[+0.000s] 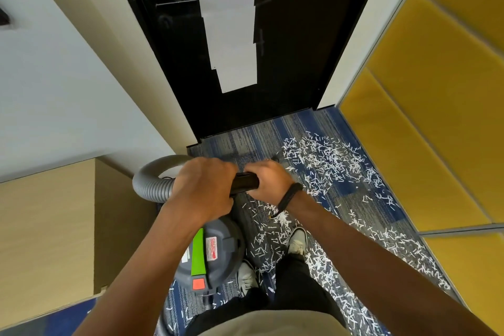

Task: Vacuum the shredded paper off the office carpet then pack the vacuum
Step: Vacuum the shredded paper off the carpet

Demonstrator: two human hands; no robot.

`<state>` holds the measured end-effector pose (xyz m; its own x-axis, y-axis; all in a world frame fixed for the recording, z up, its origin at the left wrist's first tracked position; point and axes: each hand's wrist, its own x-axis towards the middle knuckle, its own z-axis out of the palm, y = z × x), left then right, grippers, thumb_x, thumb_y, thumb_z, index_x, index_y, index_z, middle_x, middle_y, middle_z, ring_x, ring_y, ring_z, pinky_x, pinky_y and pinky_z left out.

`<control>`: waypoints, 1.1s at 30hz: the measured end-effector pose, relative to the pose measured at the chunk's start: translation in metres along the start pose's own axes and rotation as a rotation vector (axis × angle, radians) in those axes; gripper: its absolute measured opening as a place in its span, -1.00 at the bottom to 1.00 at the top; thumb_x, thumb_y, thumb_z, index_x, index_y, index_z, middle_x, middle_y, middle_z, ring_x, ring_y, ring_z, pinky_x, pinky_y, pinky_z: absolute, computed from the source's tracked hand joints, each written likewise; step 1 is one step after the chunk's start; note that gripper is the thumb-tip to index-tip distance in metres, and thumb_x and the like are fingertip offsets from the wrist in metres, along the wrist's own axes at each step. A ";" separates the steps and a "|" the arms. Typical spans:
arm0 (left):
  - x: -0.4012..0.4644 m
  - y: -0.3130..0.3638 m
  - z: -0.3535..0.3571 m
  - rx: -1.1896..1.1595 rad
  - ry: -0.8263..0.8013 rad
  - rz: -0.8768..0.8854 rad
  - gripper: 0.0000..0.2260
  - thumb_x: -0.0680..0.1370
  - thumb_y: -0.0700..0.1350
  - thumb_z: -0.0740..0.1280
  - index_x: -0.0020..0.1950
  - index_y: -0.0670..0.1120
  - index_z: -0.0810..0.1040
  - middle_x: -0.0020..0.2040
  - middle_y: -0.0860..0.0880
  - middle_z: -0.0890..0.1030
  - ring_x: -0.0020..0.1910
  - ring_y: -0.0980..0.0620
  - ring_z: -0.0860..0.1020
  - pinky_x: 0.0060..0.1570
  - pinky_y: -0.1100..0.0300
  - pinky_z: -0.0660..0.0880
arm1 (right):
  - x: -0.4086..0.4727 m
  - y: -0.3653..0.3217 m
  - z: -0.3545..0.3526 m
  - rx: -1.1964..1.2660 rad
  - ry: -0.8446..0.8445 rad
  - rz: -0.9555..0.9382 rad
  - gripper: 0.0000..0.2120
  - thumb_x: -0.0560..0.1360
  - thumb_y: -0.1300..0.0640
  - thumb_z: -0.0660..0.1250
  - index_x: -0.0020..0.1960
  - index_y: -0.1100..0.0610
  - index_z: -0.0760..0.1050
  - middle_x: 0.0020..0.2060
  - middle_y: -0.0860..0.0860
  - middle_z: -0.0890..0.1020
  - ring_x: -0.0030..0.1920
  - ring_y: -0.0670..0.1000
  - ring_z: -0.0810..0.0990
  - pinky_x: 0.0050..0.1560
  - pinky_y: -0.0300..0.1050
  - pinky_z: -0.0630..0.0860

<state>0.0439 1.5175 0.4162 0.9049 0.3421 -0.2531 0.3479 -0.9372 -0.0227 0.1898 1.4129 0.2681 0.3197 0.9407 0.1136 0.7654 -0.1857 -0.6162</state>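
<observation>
Both hands grip a black tube, left hand and right hand closed around it. Below sits the grey canister vacuum with a green stripe and ribbed grey hose. White shredded paper litters the blue carpet

Office interior. Blue-grey patterned carpet tiles run up to a black door with white paper sheets taped on it; right of the door, yellow padded wall panels; left, a pale wood cabinet.
</observation>
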 end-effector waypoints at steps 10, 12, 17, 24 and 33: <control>0.003 0.006 0.013 0.085 0.025 -0.028 -0.64 0.57 0.10 0.39 0.33 0.06 0.52 0.02 0.00 0.66 -0.03 -0.05 0.64 -0.04 0.07 0.62 | 0.008 0.009 0.001 -0.058 -0.033 0.014 -0.87 0.39 0.30 0.42 -0.19 0.11 0.52 -0.33 -0.05 0.57 -0.31 -0.02 0.53 -0.14 -0.07 0.53; 0.013 0.011 0.020 0.090 0.022 -0.051 -0.65 0.57 0.09 0.39 0.33 0.05 0.52 0.02 -0.02 0.67 -0.03 -0.06 0.65 -0.06 0.06 0.62 | 0.012 0.020 -0.001 -0.079 -0.052 0.021 -0.83 0.40 0.33 0.42 -0.19 0.09 0.52 -0.31 -0.04 0.60 -0.28 -0.01 0.56 -0.03 -0.02 0.56; 0.040 0.031 0.036 0.094 0.015 -0.066 -0.68 0.57 0.04 0.39 0.30 0.02 0.53 -0.01 -0.01 0.67 -0.08 -0.04 0.66 -0.10 0.09 0.61 | 0.013 0.049 -0.005 -0.127 -0.066 0.063 -0.74 0.41 0.36 0.43 -0.20 0.02 0.50 -0.30 -0.14 0.55 -0.25 -0.09 0.51 0.16 0.01 0.48; 0.058 0.049 0.042 0.082 0.014 0.014 -0.69 0.59 0.00 0.39 0.32 0.00 0.51 0.00 -0.02 0.66 -0.07 -0.04 0.65 -0.09 0.07 0.60 | -0.009 0.072 -0.009 -0.117 -0.039 0.118 -0.65 0.41 0.36 0.46 -0.20 -0.06 0.45 -0.30 -0.18 0.53 -0.23 -0.11 0.51 0.20 0.06 0.46; 0.052 0.038 0.042 0.034 0.017 0.022 -0.68 0.57 0.04 0.42 0.30 0.06 0.51 -0.03 0.01 0.64 -0.10 -0.03 0.60 -0.17 0.11 0.47 | -0.013 0.066 -0.007 -0.106 -0.057 0.122 -0.81 0.42 0.33 0.45 -0.15 0.07 0.53 -0.25 -0.06 0.61 -0.18 -0.01 0.57 0.24 0.04 0.46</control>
<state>0.0938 1.4964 0.3619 0.9162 0.3226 -0.2377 0.3202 -0.9460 -0.0500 0.2404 1.3863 0.2314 0.3841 0.9233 -0.0027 0.7783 -0.3253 -0.5371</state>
